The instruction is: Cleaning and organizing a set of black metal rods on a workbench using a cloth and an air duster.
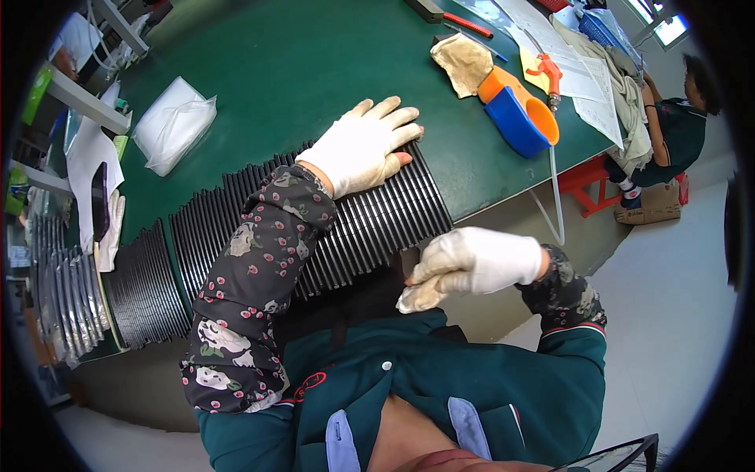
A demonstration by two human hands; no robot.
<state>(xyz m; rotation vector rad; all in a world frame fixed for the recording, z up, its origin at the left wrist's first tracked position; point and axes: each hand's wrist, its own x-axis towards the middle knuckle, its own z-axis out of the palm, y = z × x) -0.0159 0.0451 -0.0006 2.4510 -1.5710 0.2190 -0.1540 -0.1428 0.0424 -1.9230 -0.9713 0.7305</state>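
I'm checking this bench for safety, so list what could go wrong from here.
The black rods lie near the edge of the green table; a nudge might roll some off.
The bare thumb tip of the left hand could get pinched between rods.
The pale hose hangs past the edge; a snag might drag the orange trigger gun, if connected.

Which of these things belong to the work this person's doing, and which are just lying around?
Apparently part of the work:
- black rods, under the gloved left hand
- gloved right hand, near the rods' ends; whether it holds anything is unclear

Apparently just lying about, untouched:
- white plastic bag
- beige cloth
- blue-and-orange holder
- orange air gun
- papers
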